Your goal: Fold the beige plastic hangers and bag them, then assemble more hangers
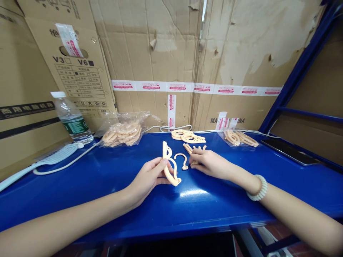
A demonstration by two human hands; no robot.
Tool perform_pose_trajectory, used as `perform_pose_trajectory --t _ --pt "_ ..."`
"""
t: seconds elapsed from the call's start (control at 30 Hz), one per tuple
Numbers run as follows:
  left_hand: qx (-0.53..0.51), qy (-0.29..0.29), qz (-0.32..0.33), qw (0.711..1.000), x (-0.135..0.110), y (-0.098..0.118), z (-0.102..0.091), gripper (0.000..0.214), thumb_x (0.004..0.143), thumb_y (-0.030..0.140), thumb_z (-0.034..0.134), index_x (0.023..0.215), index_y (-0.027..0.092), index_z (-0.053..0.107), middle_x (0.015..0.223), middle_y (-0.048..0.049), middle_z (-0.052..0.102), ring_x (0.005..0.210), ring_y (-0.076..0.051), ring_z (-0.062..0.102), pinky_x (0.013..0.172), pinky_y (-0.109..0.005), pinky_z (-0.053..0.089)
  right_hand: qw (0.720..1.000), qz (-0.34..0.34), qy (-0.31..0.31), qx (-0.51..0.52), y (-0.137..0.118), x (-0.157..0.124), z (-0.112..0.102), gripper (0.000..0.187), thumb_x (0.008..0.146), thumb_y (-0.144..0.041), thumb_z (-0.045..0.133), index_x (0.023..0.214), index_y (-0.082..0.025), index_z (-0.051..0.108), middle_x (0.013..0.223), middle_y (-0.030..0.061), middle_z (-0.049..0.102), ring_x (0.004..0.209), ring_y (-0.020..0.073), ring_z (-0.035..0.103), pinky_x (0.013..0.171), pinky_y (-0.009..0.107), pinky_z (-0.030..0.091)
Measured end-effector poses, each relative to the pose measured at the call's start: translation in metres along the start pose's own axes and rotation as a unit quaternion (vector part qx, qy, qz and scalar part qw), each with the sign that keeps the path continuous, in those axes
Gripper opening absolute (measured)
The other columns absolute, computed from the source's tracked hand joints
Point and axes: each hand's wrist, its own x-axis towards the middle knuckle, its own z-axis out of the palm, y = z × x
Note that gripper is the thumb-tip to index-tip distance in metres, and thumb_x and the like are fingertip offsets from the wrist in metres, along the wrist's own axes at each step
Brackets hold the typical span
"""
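My left hand (155, 171) is closed around a cream plastic hanger arm (171, 175), held tilted above the blue table (128, 210). The arm has a curved loop and a notched upper end. A loose hanger hook (184, 162) lies just to its right. My right hand (205, 162), with a beaded bracelet (258, 187) on its wrist, has its fingers curled over several cream hanger parts (188, 148). Those fingers partly hide the parts, and their exact grip is hard to see. Beyond the hands, assembled-looking folded hangers (183, 135) lie flat.
A clear bag of hanger parts (123, 132) sits at back left, and a smaller bag (241, 138) at back right. At the left are a water bottle (73, 119) and a pale blue handheld fan (57, 155). A dark phone (289, 151) lies right. Cardboard (158, 60) walls the back.
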Motion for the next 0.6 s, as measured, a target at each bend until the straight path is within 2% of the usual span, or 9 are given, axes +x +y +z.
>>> perform_pose_trajectory --t 0.1,0.17,0.27,0.33,0.4,0.5,0.6 --pt "0.000 -0.004 0.001 1.000 0.000 0.000 0.000 0.029 0.092 0.039 0.054 0.078 0.013 0.057 0.077 -0.0054 0.067 0.074 -0.020 0.070 0.070 -0.030 0.057 0.999 0.002 0.028 -0.027 0.001 0.000 -0.001 0.013 0.094 -0.024 0.053 0.101 -0.017 0.062 0.101 0.0091 0.061 0.085 0.0185 0.062 0.075 0.031 0.050" --pt "0.001 -0.006 0.005 1.000 0.000 0.000 0.000 0.030 0.089 0.042 0.058 0.081 0.013 0.058 0.077 -0.0047 0.067 0.073 -0.020 0.070 0.070 -0.030 0.057 0.996 -0.029 0.074 -0.030 -0.007 -0.001 -0.001 0.021 0.095 -0.026 0.051 0.112 -0.018 0.059 0.109 0.0116 0.061 0.096 0.0210 0.061 0.080 0.034 0.051" --pt "0.016 -0.018 0.017 1.000 -0.001 -0.001 0.001 0.035 0.085 0.047 0.062 0.091 0.013 0.060 0.079 -0.0048 0.067 0.073 -0.021 0.070 0.068 -0.031 0.058 0.984 -0.129 0.114 -0.036 -0.025 -0.002 0.001 0.028 0.096 -0.022 0.045 0.122 -0.017 0.054 0.120 0.0130 0.060 0.107 0.0220 0.056 0.088 0.036 0.048" --pt "0.034 -0.025 0.028 0.999 -0.002 -0.001 0.003 0.038 0.084 0.049 0.063 0.096 0.013 0.060 0.079 -0.0046 0.067 0.071 -0.020 0.070 0.067 -0.032 0.059 0.972 -0.200 0.104 -0.066 -0.036 -0.002 0.004 0.028 0.096 -0.016 0.043 0.121 -0.016 0.056 0.123 0.0119 0.061 0.104 0.0222 0.054 0.088 0.037 0.047" --pt "0.056 -0.030 0.038 0.997 -0.004 -0.002 0.004 0.038 0.083 0.050 0.063 0.095 0.014 0.059 0.080 -0.0037 0.067 0.068 -0.020 0.069 0.066 -0.032 0.060 0.962 -0.240 0.091 -0.097 -0.042 -0.002 0.006 0.026 0.096 -0.014 0.042 0.117 -0.014 0.058 0.123 0.0109 0.062 0.101 0.0227 0.053 0.086 0.038 0.047" --pt "0.087 -0.037 0.060 0.994 -0.006 -0.002 0.004 0.036 0.084 0.049 0.062 0.097 0.015 0.057 0.085 -0.0032 0.068 0.065 -0.020 0.070 0.063 -0.032 0.060 0.960 -0.243 0.090 -0.107 -0.045 -0.002 0.006 0.025 0.096 -0.015 0.042 0.113 -0.013 0.060 0.117 0.0111 0.064 0.098 0.0231 0.053 0.085 0.038 0.046" --pt "0.130 -0.045 0.100 0.985 -0.007 0.000 0.003 0.031 0.089 0.044 0.057 0.105 0.017 0.055 0.077 -0.0017 0.069 0.064 -0.021 0.071 0.064 -0.032 0.059 0.968 -0.226 0.091 -0.067 -0.045 -0.003 0.003 0.023 0.095 -0.015 0.042 0.109 -0.013 0.060 0.107 0.0112 0.065 0.094 0.0219 0.054 0.083 0.038 0.046"
